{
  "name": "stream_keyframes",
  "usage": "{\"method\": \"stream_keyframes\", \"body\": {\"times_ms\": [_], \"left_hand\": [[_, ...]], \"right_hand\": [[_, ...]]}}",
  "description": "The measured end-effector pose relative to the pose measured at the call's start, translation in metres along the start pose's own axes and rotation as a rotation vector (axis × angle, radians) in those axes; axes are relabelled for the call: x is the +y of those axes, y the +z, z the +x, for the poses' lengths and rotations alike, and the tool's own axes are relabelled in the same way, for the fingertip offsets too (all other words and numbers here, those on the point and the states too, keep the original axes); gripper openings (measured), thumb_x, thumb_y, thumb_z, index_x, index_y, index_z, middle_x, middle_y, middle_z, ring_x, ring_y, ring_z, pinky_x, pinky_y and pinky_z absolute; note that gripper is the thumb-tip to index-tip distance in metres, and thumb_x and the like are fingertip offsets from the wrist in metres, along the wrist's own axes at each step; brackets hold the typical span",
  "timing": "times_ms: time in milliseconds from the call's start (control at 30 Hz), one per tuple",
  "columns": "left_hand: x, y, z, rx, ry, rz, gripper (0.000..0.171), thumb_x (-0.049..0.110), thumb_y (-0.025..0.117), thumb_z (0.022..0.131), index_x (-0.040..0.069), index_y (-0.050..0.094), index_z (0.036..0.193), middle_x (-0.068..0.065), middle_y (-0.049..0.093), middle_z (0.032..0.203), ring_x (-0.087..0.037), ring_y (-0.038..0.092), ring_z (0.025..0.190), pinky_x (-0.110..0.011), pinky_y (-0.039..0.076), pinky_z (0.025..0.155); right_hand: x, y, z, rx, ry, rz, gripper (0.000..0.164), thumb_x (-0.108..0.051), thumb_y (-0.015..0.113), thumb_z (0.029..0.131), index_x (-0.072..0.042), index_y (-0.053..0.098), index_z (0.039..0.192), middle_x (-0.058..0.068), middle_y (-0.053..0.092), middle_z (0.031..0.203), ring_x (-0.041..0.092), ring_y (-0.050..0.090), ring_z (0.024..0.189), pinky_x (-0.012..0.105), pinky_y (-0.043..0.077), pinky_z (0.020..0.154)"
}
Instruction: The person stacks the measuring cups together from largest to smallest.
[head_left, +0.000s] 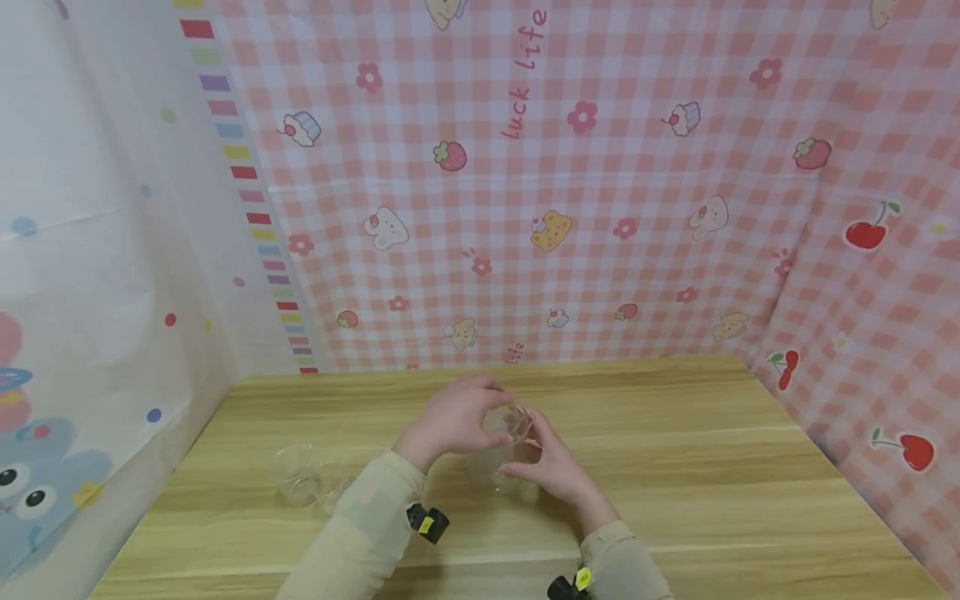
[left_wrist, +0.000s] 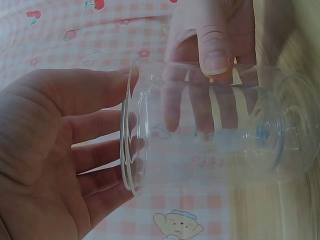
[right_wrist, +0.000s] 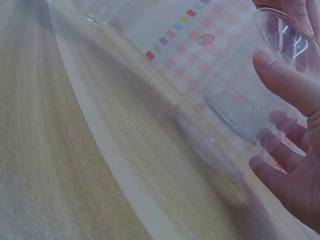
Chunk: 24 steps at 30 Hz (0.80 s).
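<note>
My left hand (head_left: 459, 421) holds the top rim of a clear cup (left_wrist: 150, 165), thumb on one side and fingers on the other. Around the cup's side curves my right hand (head_left: 551, 467), its thumb and spread fingers showing through the transparent wall in the left wrist view. Below the held cup is a wider clear round part (right_wrist: 207, 152) close over the tabletop. The held cup's bottom overlaps this lower part in both wrist views; I cannot tell whether one sits inside the other.
Two more clear cups (head_left: 295, 479) stand close together on the wooden table (head_left: 697, 500), left of my left sleeve. A pink checked cloth (head_left: 630, 175) hangs behind the table's far edge, with more cloth at both sides.
</note>
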<state>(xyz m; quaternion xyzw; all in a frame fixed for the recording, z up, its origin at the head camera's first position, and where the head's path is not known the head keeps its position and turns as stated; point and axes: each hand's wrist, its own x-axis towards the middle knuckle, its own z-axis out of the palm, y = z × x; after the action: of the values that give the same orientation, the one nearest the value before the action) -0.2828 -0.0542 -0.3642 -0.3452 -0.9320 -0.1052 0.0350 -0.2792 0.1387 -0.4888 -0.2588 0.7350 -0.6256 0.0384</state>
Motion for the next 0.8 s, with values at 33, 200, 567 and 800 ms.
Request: {"method": "stream_keyframes", "body": {"times_ms": [33,200,567,800], "left_hand": [[0.0001,0.0003,-0.0001,0.0,-0.001,0.002,0.057,0.039,0.078,0.084,0.014,0.065,0.132,-0.008,0.059,0.135,-0.027,0.052,0.126,-0.046,0.045,0.102],[0.0006,0.001,-0.0002,-0.004,-0.006,0.006,0.057,0.04,0.077,0.084,0.014,0.064,0.133,-0.008,0.058,0.136,-0.027,0.051,0.127,-0.046,0.045,0.103],[-0.0007,0.0003,0.002,0.002,-0.008,-0.029,0.056,0.037,0.079,0.082,0.012,0.065,0.131,-0.01,0.059,0.135,-0.028,0.053,0.125,-0.046,0.045,0.102],[-0.0029,0.0027,0.0013,0.017,0.005,-0.099,0.051,0.031,0.079,0.082,0.01,0.067,0.127,-0.011,0.061,0.13,-0.03,0.057,0.12,-0.046,0.046,0.101]], "right_hand": [[-0.0001,-0.0001,0.0,-0.001,-0.001,0.002,0.088,-0.002,0.079,0.083,-0.009,0.025,0.152,0.027,0.035,0.151,0.042,0.039,0.135,0.055,0.033,0.11],[-0.0008,-0.0005,-0.0006,0.001,-0.013,-0.003,0.087,-0.002,0.079,0.083,-0.008,0.026,0.152,0.027,0.035,0.15,0.041,0.038,0.135,0.054,0.033,0.111],[-0.0016,-0.0008,-0.0002,-0.004,-0.025,-0.002,0.088,-0.003,0.079,0.083,-0.006,0.025,0.152,0.03,0.034,0.15,0.043,0.039,0.135,0.052,0.036,0.109],[-0.0025,-0.0007,-0.0009,0.012,-0.011,-0.028,0.088,-0.003,0.079,0.082,-0.01,0.027,0.153,0.024,0.034,0.152,0.04,0.04,0.134,0.051,0.037,0.109]]}}
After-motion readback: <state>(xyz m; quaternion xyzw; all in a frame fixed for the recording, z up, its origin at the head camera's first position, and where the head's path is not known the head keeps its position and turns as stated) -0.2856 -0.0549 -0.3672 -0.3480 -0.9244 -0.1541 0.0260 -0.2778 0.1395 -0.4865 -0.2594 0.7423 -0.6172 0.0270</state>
